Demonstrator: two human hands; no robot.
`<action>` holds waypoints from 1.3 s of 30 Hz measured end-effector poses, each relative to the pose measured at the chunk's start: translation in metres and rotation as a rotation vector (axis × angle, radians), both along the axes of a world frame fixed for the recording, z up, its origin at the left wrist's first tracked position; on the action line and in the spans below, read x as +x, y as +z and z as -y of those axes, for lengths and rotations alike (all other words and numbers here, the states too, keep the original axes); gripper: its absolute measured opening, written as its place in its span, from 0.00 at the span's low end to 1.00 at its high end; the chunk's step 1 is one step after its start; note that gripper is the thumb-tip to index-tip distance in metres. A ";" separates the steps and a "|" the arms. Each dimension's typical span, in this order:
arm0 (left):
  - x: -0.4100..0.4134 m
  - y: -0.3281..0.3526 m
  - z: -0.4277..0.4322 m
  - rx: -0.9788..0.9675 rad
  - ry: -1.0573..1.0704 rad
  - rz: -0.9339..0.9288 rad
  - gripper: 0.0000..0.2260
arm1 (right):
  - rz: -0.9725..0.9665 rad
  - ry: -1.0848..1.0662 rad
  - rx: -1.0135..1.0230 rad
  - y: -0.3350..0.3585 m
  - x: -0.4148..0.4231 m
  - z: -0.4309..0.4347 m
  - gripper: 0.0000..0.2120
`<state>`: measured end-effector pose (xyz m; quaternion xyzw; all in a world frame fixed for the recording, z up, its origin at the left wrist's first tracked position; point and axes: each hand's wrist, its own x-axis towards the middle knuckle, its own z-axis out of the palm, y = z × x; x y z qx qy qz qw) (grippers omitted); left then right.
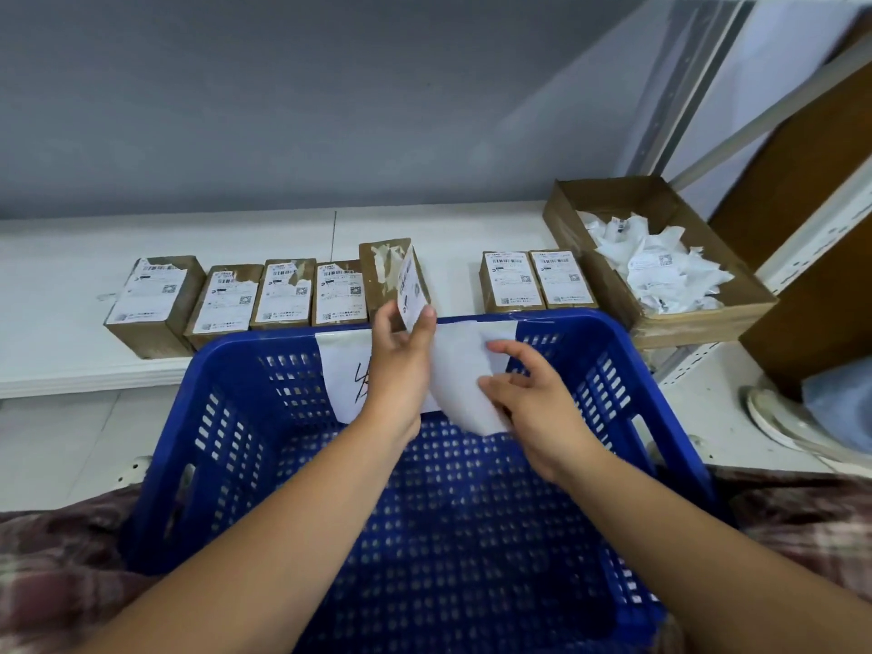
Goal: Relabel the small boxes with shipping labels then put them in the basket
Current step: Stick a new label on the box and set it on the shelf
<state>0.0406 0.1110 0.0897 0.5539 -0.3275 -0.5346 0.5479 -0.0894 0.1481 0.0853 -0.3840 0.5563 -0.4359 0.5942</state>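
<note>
- Left hand (pixel 401 365): thumb and fingertips pinch the bottom edge of a printed label (pixel 411 287), other fingers loosely curled. The label stands upright, its upper part against the box (pixel 382 276).
- That box sits on the white shelf (pixel 71 257) in the gap of the row and rises higher than its neighbours. Torn scraps of an old label show on its face.
- Right hand (pixel 528 408): fingers curled round a blank white sheet (pixel 460 384) — the peeled backing, I judge — held over the far wall of the blue basket (pixel 590 323).
- Step in hand, as I read it: laying the new label on the box.
- To do it well, I square the top edge to the box face first, tack it, then smooth downward so nothing creases.
- The label should cover the torn scraps fully, with the barcode flat and off the box edge.
- The backing goes into the cardboard tray (pixel 689 325) of paper scraps at right — that frees the right hand to steady the box.
- Other boxes: four to the left (pixel 283 295), two to the right (pixel 538 278). I see none in the basket.
</note>
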 end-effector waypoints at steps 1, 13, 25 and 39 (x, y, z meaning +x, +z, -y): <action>-0.001 0.001 0.004 -0.007 -0.014 0.003 0.15 | -0.023 -0.066 -0.011 0.002 -0.008 0.009 0.14; -0.028 -0.004 0.051 0.007 -0.042 -0.085 0.06 | -1.303 -0.337 -0.384 -0.020 -0.144 0.124 0.19; -0.054 -0.025 0.082 0.086 -0.149 -0.216 0.09 | -1.428 -0.059 -0.005 -0.066 -0.200 0.174 0.22; -0.051 -0.034 0.080 0.168 -0.125 -0.282 0.09 | -1.595 -0.179 0.035 -0.081 -0.203 0.179 0.23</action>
